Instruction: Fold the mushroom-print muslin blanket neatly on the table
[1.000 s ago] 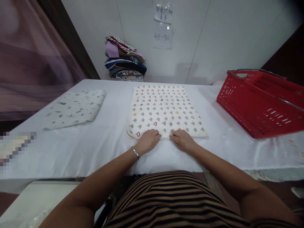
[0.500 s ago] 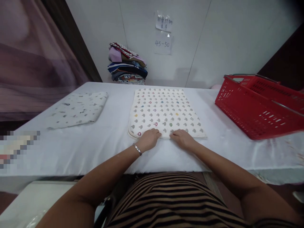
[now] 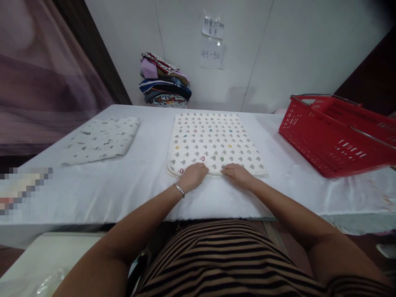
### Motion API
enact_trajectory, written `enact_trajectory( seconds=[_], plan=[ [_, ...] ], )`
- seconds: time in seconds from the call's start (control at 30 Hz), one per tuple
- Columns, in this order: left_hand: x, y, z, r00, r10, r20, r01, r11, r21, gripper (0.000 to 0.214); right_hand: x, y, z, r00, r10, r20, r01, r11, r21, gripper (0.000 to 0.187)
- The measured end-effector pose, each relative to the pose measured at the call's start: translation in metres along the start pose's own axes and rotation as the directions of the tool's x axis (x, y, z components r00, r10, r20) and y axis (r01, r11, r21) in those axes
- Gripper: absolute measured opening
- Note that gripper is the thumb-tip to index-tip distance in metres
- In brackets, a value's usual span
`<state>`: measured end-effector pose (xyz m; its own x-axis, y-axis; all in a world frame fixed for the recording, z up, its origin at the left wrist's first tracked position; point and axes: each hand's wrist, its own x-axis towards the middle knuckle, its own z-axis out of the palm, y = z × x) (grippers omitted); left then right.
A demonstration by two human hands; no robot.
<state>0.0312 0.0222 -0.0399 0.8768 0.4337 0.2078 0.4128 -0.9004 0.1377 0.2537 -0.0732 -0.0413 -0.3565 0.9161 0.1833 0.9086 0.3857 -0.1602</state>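
A folded cream cloth [image 3: 213, 136] printed with small grey and coloured mushrooms lies flat in front of me, its layers showing along the near left corner. My left hand [image 3: 194, 175] is closed on the near edge, left of the middle, with a silver bracelet at the wrist. A short way to the right, my right hand [image 3: 239, 175] pinches the same edge. The fingertips of both hands are partly hidden against the fabric. Farther left on the table rests another folded cloth [image 3: 103, 140], pale with a scattered grey print.
A white sheet covers the table [image 3: 148, 189]. On the right stands a red plastic basket [image 3: 334, 144] with metal handles. Behind the far edge, folded fabrics [image 3: 165, 82] are stacked against the wall. A white lidded box [image 3: 62, 255] sits below the near edge at left.
The whole view has shifted slightly, so everything appears a little higher. Both hands keep their hold on the cloth's near edge, and the cloth lies almost the same.
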Motion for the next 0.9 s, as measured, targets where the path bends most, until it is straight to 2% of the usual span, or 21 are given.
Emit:
enact_trajectory(
  seconds=[0.17,0.37,0.57,0.73,0.9],
  plan=[
    [-0.003,0.003,0.002,1.0,0.024,-0.018,-0.022,0.995,0.095,0.02,0.001,-0.005,0.005,0.999,0.046,-0.025,-0.049,0.988,-0.145,0.022],
    [-0.007,0.0,0.009,0.997,0.057,-0.047,-0.048,0.984,0.174,0.025,-0.002,-0.009,0.008,0.995,0.053,-0.086,-0.07,0.976,-0.206,0.022],
    [-0.01,0.001,0.009,0.991,0.132,-0.019,-0.128,0.98,0.149,0.029,-0.004,-0.009,0.014,0.993,0.015,-0.118,-0.044,0.969,-0.245,0.023],
    [-0.008,0.009,0.002,0.99,0.14,0.001,-0.139,0.984,0.112,0.023,-0.004,-0.01,0.016,0.991,0.003,-0.133,-0.037,0.966,-0.254,0.017],
    [0.002,0.014,0.006,0.99,0.139,-0.033,-0.138,0.99,0.04,0.025,-0.002,-0.011,0.016,0.99,0.023,-0.138,-0.059,0.963,-0.263,0.018]
  ],
)
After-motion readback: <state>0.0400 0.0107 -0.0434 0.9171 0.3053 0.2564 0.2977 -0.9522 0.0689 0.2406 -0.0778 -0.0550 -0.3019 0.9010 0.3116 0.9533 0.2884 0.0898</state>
